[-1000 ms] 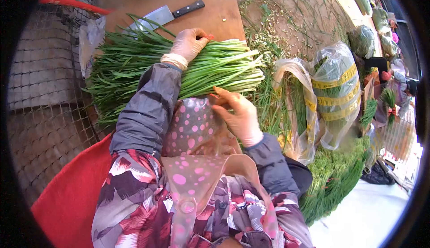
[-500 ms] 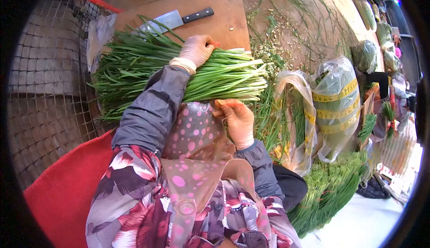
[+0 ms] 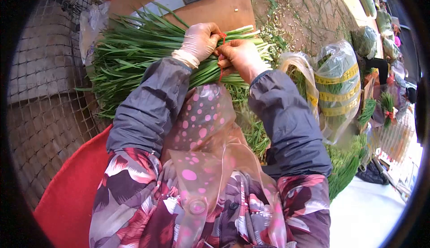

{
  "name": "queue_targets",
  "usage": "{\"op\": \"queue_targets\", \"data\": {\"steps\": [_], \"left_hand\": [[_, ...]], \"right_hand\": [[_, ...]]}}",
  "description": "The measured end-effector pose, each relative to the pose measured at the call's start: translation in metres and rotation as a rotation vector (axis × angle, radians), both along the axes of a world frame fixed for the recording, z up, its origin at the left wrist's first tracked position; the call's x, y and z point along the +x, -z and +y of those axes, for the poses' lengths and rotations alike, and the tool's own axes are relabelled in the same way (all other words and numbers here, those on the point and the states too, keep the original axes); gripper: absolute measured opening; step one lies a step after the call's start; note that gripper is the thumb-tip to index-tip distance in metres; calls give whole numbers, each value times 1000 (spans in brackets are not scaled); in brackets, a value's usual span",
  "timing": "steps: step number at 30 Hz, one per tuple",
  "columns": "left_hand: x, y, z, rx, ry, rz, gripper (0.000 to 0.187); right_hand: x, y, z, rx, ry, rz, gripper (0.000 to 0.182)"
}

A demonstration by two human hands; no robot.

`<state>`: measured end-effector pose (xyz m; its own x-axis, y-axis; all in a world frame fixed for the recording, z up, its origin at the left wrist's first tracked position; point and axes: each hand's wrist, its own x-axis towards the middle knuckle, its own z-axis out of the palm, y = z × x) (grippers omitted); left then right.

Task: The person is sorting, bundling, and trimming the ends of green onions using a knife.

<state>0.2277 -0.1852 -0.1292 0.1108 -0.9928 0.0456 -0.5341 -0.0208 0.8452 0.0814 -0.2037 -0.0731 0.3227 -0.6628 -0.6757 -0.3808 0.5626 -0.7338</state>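
Note:
A thick bunch of garlic chives (image 3: 134,62) lies crosswise in front of me, its leafy ends left and its pale cut ends right. Around its stem part runs a thin red tie (image 3: 221,74). My left hand (image 3: 200,39), in a thin glove, rests on top of the bunch, fingers closed on the tie. Close beside it, my gloved right hand (image 3: 245,59) pinches the tie over the stems. Part of the tie is hidden under the fingers. Beyond the bunch, a knife (image 3: 172,2) lies on the brown board (image 3: 228,12), its blade partly behind leaves.
Cut stem bits (image 3: 280,30) are scattered right of the board. A plastic-wrapped bundle with yellow tape (image 3: 338,84) stands at the right, with a pile of greens (image 3: 342,158) below it. Black netting (image 3: 45,82) is on the left, above a red cloth (image 3: 74,176).
My right hand has moved up from the bunch's near edge onto its top, next to my left hand. The red tie now shows across the stems.

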Motion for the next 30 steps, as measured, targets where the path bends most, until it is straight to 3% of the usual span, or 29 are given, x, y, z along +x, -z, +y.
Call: {"op": "queue_targets", "data": {"steps": [10,15,24,30], "left_hand": [[8,3,5,-37,100,75,9],[20,-5,9,-48,282,98,13],[21,11,4,-6,257,308,15],[20,14,1,-17,224,282,20]], "right_hand": [[7,-8,-8,151,6,66,13],[6,-2,-5,102,10,69,14],[9,0,-2,-39,-46,127,16],[8,-2,-6,-39,-69,106,18]]}}
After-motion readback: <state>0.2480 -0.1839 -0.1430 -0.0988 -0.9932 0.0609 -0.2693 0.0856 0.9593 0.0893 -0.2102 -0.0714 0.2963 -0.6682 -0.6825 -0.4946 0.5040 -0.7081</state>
